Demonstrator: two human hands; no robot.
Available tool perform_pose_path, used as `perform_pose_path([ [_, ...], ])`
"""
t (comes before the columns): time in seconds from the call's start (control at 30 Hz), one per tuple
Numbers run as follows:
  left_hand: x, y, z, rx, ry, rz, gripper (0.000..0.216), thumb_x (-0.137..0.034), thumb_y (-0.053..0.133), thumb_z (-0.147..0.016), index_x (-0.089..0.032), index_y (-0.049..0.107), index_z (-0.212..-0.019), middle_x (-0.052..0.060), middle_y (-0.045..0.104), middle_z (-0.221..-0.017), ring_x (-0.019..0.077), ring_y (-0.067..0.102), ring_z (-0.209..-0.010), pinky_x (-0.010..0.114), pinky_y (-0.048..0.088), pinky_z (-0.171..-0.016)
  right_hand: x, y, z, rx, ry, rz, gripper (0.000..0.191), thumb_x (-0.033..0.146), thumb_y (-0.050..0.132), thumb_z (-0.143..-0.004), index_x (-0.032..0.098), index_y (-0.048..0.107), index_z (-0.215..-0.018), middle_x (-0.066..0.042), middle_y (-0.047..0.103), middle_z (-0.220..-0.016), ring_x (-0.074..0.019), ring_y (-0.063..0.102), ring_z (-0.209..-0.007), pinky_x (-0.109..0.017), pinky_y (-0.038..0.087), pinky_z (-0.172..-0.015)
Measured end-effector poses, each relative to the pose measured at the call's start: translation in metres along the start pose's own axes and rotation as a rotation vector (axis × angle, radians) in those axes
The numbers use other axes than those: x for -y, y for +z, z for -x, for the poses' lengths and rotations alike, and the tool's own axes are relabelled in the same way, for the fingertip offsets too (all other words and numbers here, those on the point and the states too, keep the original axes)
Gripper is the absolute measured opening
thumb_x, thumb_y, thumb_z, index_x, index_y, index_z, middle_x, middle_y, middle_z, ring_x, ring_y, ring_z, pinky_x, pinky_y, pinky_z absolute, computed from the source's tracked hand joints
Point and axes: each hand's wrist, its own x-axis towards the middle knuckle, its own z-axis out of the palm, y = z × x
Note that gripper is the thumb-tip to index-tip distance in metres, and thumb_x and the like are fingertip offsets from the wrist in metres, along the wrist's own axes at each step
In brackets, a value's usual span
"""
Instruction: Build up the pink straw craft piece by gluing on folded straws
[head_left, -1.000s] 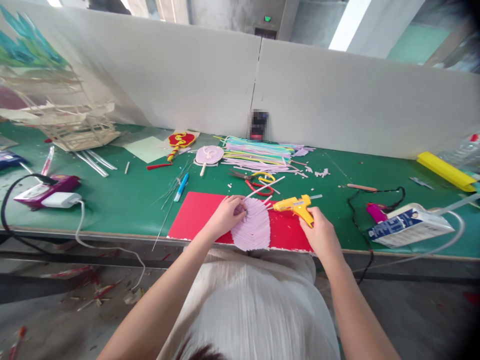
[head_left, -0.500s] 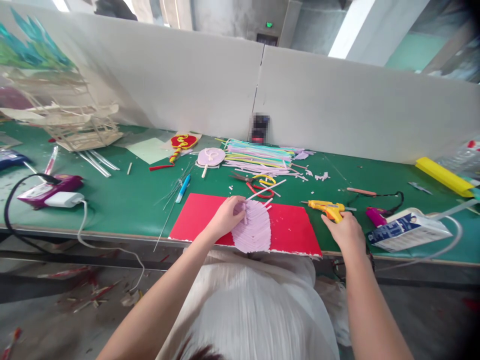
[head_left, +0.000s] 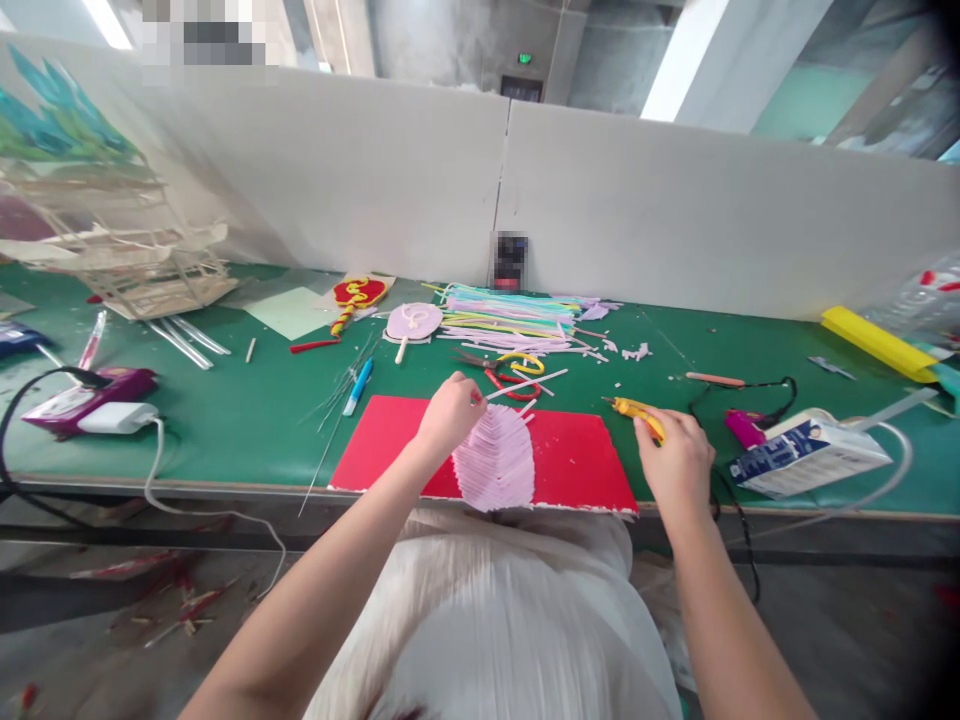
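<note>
My left hand (head_left: 454, 415) is closed, its fingertips pinching a thin pale lilac strip (head_left: 527, 384) that points to the right. Below it, a leaf-shaped lilac piece (head_left: 496, 465) built of slanting rows of strips lies on a red board (head_left: 577, 455). Another short strip sticks out from the leaf's upper right edge. To the right of the board, my right hand (head_left: 679, 455) wraps round the handle of a yellow hot glue gun (head_left: 637, 415), whose nozzle points left. Red and yellow-handled scissors (head_left: 517, 375) lie just beyond the board.
A bundle of pastel strips (head_left: 510, 318) lies behind the scissors. At left are a blue pen (head_left: 360, 385), thin wires and a purple power strip (head_left: 94, 400). A milk carton (head_left: 814, 455) stands at right, near a black cord. A partition (head_left: 660, 200) closes off the back.
My right hand has closed round the glue gun's handle and turned it slightly. My left hand has lifted a little off the leaf, upward and left. The view has shifted slightly.
</note>
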Motion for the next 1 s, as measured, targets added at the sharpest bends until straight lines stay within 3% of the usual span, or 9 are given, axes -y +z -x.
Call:
perform_pose_path([
  [0.07, -0.007, -0.008, 0.001, -0.041, 0.023, 0.011, 0.009, -0.016, 0.06, -0.08, -0.019, 0.061, -0.072, 0.004, 0.059, -0.086, 0.0191, 0.061, -0.079, 0.03, 0.049, -0.075, 0.021, -0.001, 0.001, 0.042, 0.005, -0.219, 0.035, 0.044, 0.051, -0.086, 0.015, 0.07, -0.093, -0.014, 0.068, -0.095, -0.0258, 0.063, -0.089, -0.043, 0.049, -0.085],
  [0.13, -0.016, -0.016, 0.005, -0.067, 0.059, 0.028, 0.006, -0.019, 0.058, -0.084, -0.019, 0.061, -0.079, 0.004, 0.061, -0.087, 0.0193, 0.06, -0.083, 0.03, 0.048, -0.076, 0.044, -0.002, 0.001, 0.215, 0.109, -0.486, 0.038, 0.05, 0.055, -0.083, 0.017, 0.07, -0.093, -0.011, 0.07, -0.087, -0.0226, 0.065, -0.078, -0.039, 0.053, -0.076],
  [0.23, -0.026, -0.024, 0.015, -0.079, 0.145, 0.049, 0.007, -0.022, 0.055, -0.089, -0.021, 0.06, -0.085, 0.002, 0.063, -0.087, 0.0168, 0.06, -0.081, 0.027, 0.047, -0.074, 0.077, 0.0, 0.0, 0.507, 0.29, -0.844, 0.046, 0.055, 0.06, -0.08, 0.018, 0.066, -0.106, -0.007, 0.072, -0.082, -0.0206, 0.067, -0.073, -0.034, 0.056, -0.066],
  [0.3, -0.028, -0.027, 0.023, -0.102, 0.231, 0.038, 0.009, -0.024, 0.053, -0.092, -0.021, 0.06, -0.088, 0.002, 0.064, -0.088, 0.0159, 0.06, -0.08, 0.026, 0.047, -0.074, 0.093, 0.005, -0.001, 0.565, 0.323, -0.98, 0.054, 0.056, 0.062, -0.079, 0.02, 0.059, -0.119, -0.006, 0.073, -0.085, -0.0198, 0.068, -0.075, -0.032, 0.057, -0.063],
  [0.4, -0.022, -0.027, 0.036, -0.073, 0.358, -0.009, 0.015, -0.026, 0.047, -0.096, -0.021, 0.059, -0.09, 0.002, 0.066, -0.092, 0.0141, 0.062, -0.083, 0.023, 0.046, -0.074, 0.106, 0.013, -0.005, 0.529, 0.38, -1.139, 0.054, 0.055, 0.061, -0.079, 0.023, 0.055, -0.122, -0.005, 0.072, -0.091, -0.0187, 0.069, -0.078, -0.028, 0.057, -0.059],
  [0.57, -0.004, -0.028, 0.05, 0.065, 0.567, -0.125, 0.018, -0.023, 0.038, -0.1, -0.02, 0.057, -0.101, 0.003, 0.066, -0.1, 0.0129, 0.064, -0.086, 0.02, 0.046, -0.07, 0.104, 0.019, -0.009, 0.537, 0.531, -1.302, 0.038, 0.048, 0.07, -0.074, 0.02, 0.067, -0.099, -0.003, 0.07, -0.084, -0.0144, 0.068, -0.074, -0.02, 0.054, -0.053],
  [0.7, 0.003, -0.03, 0.055, 0.117, 0.588, -0.105, 0.021, -0.016, 0.037, -0.099, -0.018, 0.057, -0.104, 0.006, 0.066, -0.103, 0.015, 0.064, -0.091, 0.023, 0.048, -0.075, 0.099, 0.02, -0.008, 0.632, 0.639, -1.373, 0.031, 0.04, 0.078, -0.068, 0.02, 0.07, -0.09, -0.002, 0.07, -0.082, -0.0134, 0.069, -0.076, -0.017, 0.055, -0.053],
  [0.83, 0.006, -0.028, 0.059, 0.178, 0.605, -0.015, 0.024, -0.014, 0.037, -0.098, -0.019, 0.059, -0.107, 0.007, 0.066, -0.106, 0.0169, 0.063, -0.099, 0.026, 0.05, -0.083, 0.099, 0.028, -0.004, 0.566, 0.666, -1.348, 0.028, 0.04, 0.08, -0.065, 0.019, 0.066, -0.078, 0.0, 0.068, -0.078, -0.0116, 0.068, -0.073, -0.016, 0.056, -0.056],
  [1.0, 0.008, -0.024, 0.06, 0.214, 0.63, -0.001, 0.023, -0.015, 0.039, -0.097, -0.018, 0.061, -0.103, 0.007, 0.065, -0.104, 0.0171, 0.062, -0.098, 0.027, 0.05, -0.083, 0.102, 0.038, 0.001, 0.527, 0.657, -1.312, 0.034, 0.04, 0.082, -0.062, 0.019, 0.065, -0.081, 0.003, 0.066, -0.07, -0.0104, 0.066, -0.064, -0.02, 0.059, -0.058],
])
